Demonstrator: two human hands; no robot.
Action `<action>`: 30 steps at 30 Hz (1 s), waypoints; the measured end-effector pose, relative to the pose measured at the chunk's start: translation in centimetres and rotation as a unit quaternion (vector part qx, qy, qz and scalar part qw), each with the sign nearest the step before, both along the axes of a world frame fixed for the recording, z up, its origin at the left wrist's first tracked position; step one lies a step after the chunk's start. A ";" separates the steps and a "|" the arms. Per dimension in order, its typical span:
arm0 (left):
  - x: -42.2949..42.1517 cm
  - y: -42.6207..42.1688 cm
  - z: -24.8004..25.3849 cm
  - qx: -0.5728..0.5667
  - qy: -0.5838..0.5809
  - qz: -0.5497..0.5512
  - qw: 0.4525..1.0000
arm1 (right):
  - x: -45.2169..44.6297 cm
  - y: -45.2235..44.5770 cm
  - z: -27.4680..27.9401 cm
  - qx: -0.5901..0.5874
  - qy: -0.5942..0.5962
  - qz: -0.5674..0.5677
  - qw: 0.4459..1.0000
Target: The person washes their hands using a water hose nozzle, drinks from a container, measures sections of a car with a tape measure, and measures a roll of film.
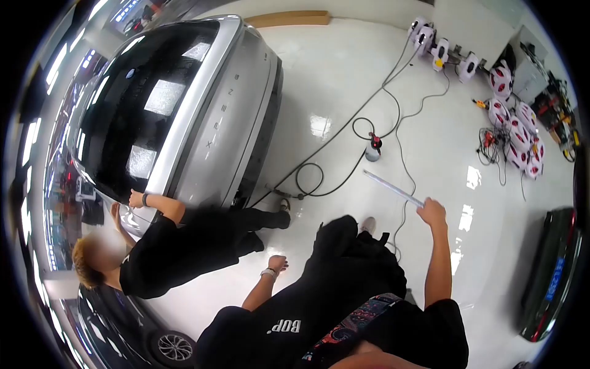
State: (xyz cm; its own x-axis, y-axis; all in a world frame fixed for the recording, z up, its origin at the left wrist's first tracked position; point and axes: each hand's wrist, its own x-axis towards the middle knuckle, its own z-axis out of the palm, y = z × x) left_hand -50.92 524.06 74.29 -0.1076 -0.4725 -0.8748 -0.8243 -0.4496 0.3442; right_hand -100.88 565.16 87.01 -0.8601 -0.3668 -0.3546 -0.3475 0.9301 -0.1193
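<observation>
My right hand (432, 212) is wrapped round one end of a long, thin silver-grey stick (393, 187). The stick points away to the left over the floor, and its exact kind is unclear. With a band on its wrist, my left hand (278, 264) hangs beside my body. Its fingers are curled in, and I see nothing in them. Beyond the stick's far end stands a spray bottle (373, 149) with a red and black top. Ahead to the left is the rear of a silver car (227, 117).
A co-worker in black (184, 249) leans at the silver car's rear corner, hands on it. Hoses (344, 135) and a cable (402, 154) trail over the glossy floor. White-and-red machines (519, 132) line the right. A dark car (550, 277) stands far right, a black car (117, 320) lower left.
</observation>
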 end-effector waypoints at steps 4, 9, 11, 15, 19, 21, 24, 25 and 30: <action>-4.0 3.0 1.2 -0.011 0.004 0.010 1.000 | -9.2 -11.4 4.5 -0.056 -0.001 0.070 0.996; -11.5 2.2 -1.8 0.070 -0.033 -0.023 0.997 | -14.2 -21.2 5.5 -0.174 -0.105 0.123 0.971; -16.1 0.6 -1.4 0.066 -0.026 -0.051 0.996 | -16.9 -23.7 4.7 -0.162 -0.189 0.126 0.960; -25.0 -6.7 -4.1 0.046 0.011 -0.108 0.993 | -24.0 -26.8 2.8 -0.080 -0.171 0.122 0.974; -33.7 -17.8 -6.4 -0.048 0.027 -0.100 0.993 | -32.1 -26.4 -1.9 -0.007 -0.179 0.022 0.984; -39.9 -23.7 -4.7 -0.125 0.037 -0.139 0.982 | -35.5 -24.5 -5.7 0.035 -0.206 -0.028 0.977; -46.7 -31.9 -3.6 -0.247 0.079 -0.173 0.950 | -36.6 -23.4 -5.2 0.034 -0.232 -0.094 0.968; -49.5 -34.4 -1.2 -0.254 0.060 -0.203 0.944 | -36.9 -23.4 -4.5 0.017 -0.254 -0.139 0.957; -62.2 -41.9 14.3 -0.495 0.197 -0.143 0.834 | -40.2 -24.4 -5.3 0.049 -0.322 -0.216 0.920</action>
State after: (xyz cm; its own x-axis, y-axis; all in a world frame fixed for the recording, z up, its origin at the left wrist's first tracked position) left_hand -113.15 482.20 88.61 -0.5262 -0.8483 0.0588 -0.5848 0.4112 0.6993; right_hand -141.08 540.76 81.68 -0.5173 0.0218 -0.8556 0.1711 0.9821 -0.0785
